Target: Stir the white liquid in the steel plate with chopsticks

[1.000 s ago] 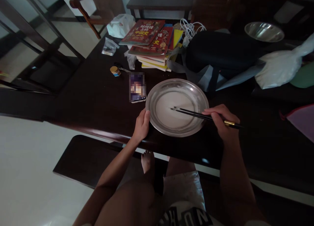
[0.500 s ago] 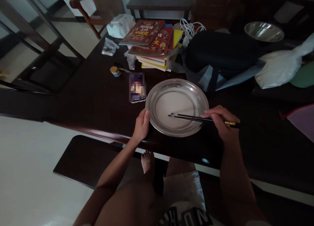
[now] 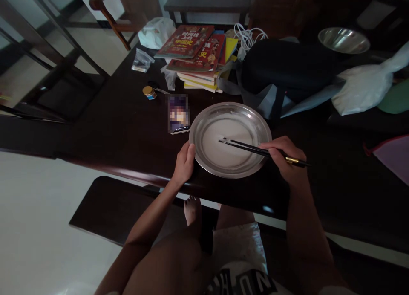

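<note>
Steel plate [image 3: 204, 116] at tabletop [image 3: 128, 137] near edge: left hand [image 3: 183, 163] gripped rim, right hand [image 3: 287, 158] clamped chopsticks [image 3: 246, 146], tips in batter; mid-stir

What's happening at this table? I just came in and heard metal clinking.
A person sits at the dark table. The left hand grips the near-left rim of a shallow metal plate that holds a thin whitish liquid. The right hand holds a pair of black chopsticks, tips down in the liquid near the plate's middle. A phone lies just left of the plate, with a stack of books and a dark bag behind it.
</note>
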`<state>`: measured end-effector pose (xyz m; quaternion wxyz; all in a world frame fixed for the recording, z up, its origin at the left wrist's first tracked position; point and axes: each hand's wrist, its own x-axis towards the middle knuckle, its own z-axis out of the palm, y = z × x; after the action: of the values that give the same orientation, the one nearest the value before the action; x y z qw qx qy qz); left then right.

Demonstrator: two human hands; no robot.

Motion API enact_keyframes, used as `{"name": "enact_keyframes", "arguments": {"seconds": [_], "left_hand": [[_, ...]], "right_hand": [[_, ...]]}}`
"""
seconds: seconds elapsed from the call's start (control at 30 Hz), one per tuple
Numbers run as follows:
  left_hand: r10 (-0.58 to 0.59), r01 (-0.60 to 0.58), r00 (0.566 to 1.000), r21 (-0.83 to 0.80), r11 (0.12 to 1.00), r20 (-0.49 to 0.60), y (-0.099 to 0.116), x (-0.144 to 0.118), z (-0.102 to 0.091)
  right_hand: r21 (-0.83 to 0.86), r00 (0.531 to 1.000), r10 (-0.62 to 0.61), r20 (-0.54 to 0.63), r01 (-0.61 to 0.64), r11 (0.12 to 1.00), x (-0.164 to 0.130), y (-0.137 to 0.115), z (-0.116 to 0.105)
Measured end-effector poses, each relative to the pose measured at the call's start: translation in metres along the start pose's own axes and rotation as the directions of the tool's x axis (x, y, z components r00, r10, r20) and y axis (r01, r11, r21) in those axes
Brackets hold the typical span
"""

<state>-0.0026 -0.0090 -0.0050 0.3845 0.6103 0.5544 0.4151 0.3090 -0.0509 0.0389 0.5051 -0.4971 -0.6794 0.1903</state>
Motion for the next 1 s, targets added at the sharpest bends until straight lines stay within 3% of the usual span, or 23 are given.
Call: {"name": "enact_keyframes", "arguments": {"seconds": [0.13,0.3,0.47,0.67,0.83,1.0], "left_hand": [[-0.002,0.002,1.000,0.000,1.000,0.011,-0.0013,0.0001,-0.0011],[0.002,-0.002,1.000,0.011,1.000,0.011,0.0001,-0.0002,-0.0015],[0.010,-0.010,1.000,0.014,1.000,0.014,-0.0007,0.0001,-0.0019],[0.007,-0.007,1.000,0.009,1.000,0.007,-0.0018,0.0000,-0.0011],[0.009,-0.009,1.000,0.012,1.000,0.015,-0.0015,-0.0002,-0.0014],[0.005,-0.005,1.000,0.011,1.000,0.003,-0.0017,0.0000,-0.0005]], "right_hand": [[0.073,0.993,0.030,-0.116,-0.021,0.997,-0.0014,0.0010,0.0000],[0.015,1.000,0.003,0.028,-0.004,1.000,0.0005,-0.0005,0.0005],[0.078,0.990,0.015,-0.137,-0.005,0.997,-0.0003,0.0006,0.0005],[0.033,0.999,0.003,0.041,-0.004,0.999,0.0002,-0.0021,0.0009],[0.066,0.991,0.027,-0.131,-0.018,0.998,-0.0001,-0.0006,0.0001],[0.037,1.000,-0.004,0.020,0.003,0.999,0.0008,-0.0020,0.0011]]}}
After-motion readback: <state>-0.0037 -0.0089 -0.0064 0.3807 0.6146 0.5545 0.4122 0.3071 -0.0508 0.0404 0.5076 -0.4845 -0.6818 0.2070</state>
